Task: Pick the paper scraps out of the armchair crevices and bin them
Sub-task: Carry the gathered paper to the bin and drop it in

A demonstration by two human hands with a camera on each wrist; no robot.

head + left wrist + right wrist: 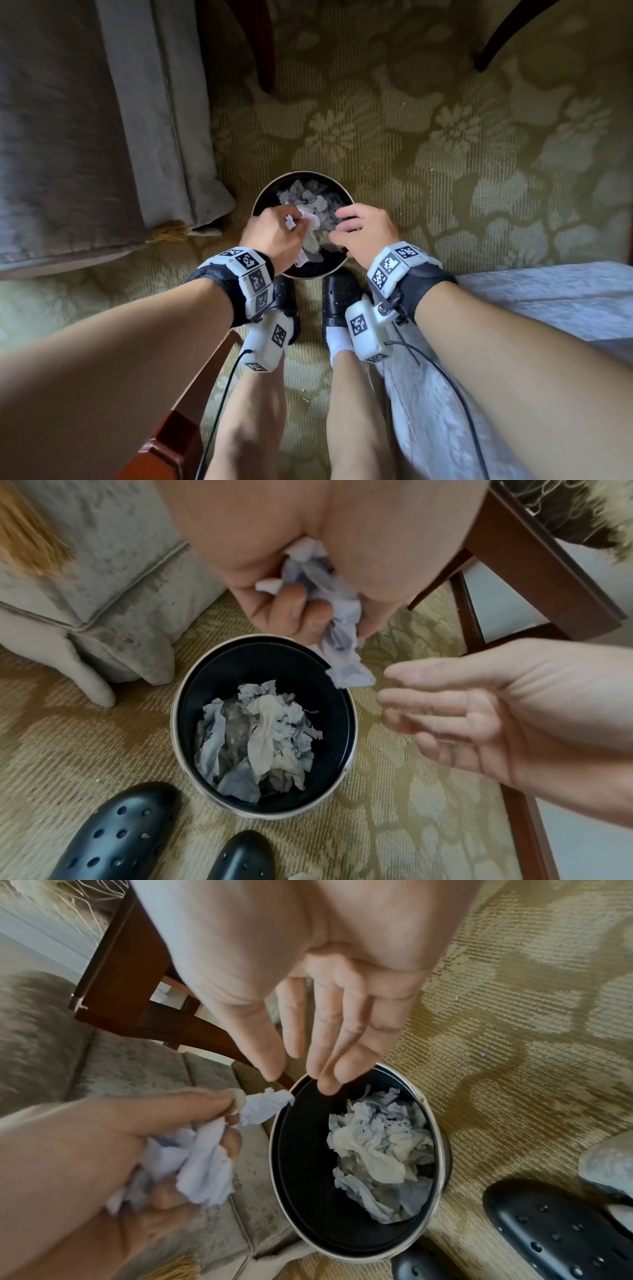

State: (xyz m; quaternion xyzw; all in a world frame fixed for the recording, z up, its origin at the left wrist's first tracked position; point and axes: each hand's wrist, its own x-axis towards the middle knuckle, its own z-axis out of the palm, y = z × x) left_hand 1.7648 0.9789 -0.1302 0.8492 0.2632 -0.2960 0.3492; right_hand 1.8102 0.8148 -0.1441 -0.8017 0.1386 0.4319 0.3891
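A round black bin (265, 195) with a metal rim stands on the carpet at my feet, holding several crumpled pale paper scraps (308, 195). My left hand (274, 233) hovers over the bin's near left rim and grips a bunch of white paper scraps (339, 642), which dangle from its curled fingers (298, 607). My right hand (359, 229) hangs over the near right rim, with loose, spread fingers (325, 1042) and nothing in them. In the right wrist view the held scraps (205, 1156) sit left of the bin (301, 1191).
The grey armchair (85, 137) with a gold tassel (169, 231) stands left of the bin. Dark wooden chair legs (260, 44) lie beyond it. My black clogs (337, 301) touch the bin's near side. Pale patterned fabric (548, 298) lies at the right.
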